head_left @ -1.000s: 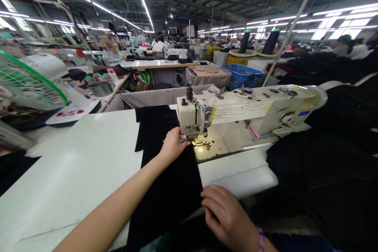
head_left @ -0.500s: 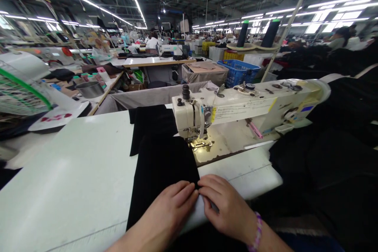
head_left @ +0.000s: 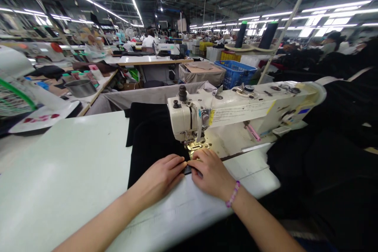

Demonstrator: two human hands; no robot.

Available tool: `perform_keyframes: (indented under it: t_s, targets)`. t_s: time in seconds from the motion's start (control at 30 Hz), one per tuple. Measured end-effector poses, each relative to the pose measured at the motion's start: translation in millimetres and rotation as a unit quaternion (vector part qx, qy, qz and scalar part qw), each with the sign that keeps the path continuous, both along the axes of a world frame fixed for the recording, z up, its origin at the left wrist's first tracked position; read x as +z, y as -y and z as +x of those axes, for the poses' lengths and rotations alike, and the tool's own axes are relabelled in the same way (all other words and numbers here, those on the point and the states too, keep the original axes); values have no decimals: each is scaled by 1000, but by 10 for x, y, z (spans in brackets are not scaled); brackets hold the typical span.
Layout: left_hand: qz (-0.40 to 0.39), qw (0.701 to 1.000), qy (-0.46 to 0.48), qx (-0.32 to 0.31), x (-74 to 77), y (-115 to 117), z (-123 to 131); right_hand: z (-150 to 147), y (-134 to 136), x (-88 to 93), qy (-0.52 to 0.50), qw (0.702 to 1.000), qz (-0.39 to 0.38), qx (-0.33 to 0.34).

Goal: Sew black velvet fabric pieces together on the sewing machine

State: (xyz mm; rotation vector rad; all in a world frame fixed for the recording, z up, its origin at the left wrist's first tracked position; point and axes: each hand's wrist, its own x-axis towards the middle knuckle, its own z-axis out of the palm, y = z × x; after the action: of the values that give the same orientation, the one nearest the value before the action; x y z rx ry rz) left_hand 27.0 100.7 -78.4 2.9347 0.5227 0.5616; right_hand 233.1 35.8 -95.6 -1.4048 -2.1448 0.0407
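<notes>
A strip of black fabric [head_left: 149,138] lies on the white sewing table [head_left: 73,165] and runs back past the cream sewing machine [head_left: 236,112]. My left hand [head_left: 161,177] lies flat on the fabric's near end, fingers stretched toward the presser foot [head_left: 193,146]. My right hand [head_left: 209,171], with a bead bracelet at the wrist, presses the fabric's corner just in front of the presser foot, fingers curled down onto the cloth. The two hands' fingertips nearly meet at the fabric's edge.
A heap of black cloth [head_left: 325,165] covers the right side beside the machine. A green fan [head_left: 14,98] stands at the left edge. Behind are two dark thread cones [head_left: 267,35], a blue basket [head_left: 236,73], a metal bowl [head_left: 79,88] and other workers' tables.
Both hands have slid the fabric's near end forward, up to the presser foot. A second ago my left hand was at the needle and my right at the table's front edge.
</notes>
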Motion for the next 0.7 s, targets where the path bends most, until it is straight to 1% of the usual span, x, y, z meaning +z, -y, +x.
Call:
perform_keyframes:
  t_s: [0.13,0.23,0.33,0.4,0.47,0.5,0.53,0.57,0.6,0.63,0.67,0.7]
  targets:
    - [-10,1000,-11,8,11,-198,27,-3,-181,5,7,1000,1,-19]
    - [-19,999,-21,20,14,-317,40,-16,-227,-3,-6,1000,10,-28]
    - [-29,999,-18,41,28,-384,46,24,-122,34,-38,998,33,-38]
    - [-30,998,-16,58,32,-390,52,160,48,90,-78,993,59,-69]
    - [-31,996,-10,85,16,-375,60,446,288,149,-115,979,94,-143]
    - [-32,994,-4,106,-3,-367,64,651,427,171,-120,966,113,-201]
    - [-35,991,2,131,-30,-361,65,894,571,183,-101,953,117,-260]
    - [-38,986,8,161,-63,-362,63,1165,716,183,-69,936,108,-327]
    - [-43,981,12,191,-100,-368,55,1451,855,170,-31,913,81,-399]
    - [-50,974,14,219,-139,-381,39,1734,982,143,6,891,48,-452]
    - [-57,968,12,243,-176,-399,16,1996,1092,106,38,884,17,-466]
    - [-64,964,10,260,-206,-420,-17,2220,1181,62,55,895,-16,-443]
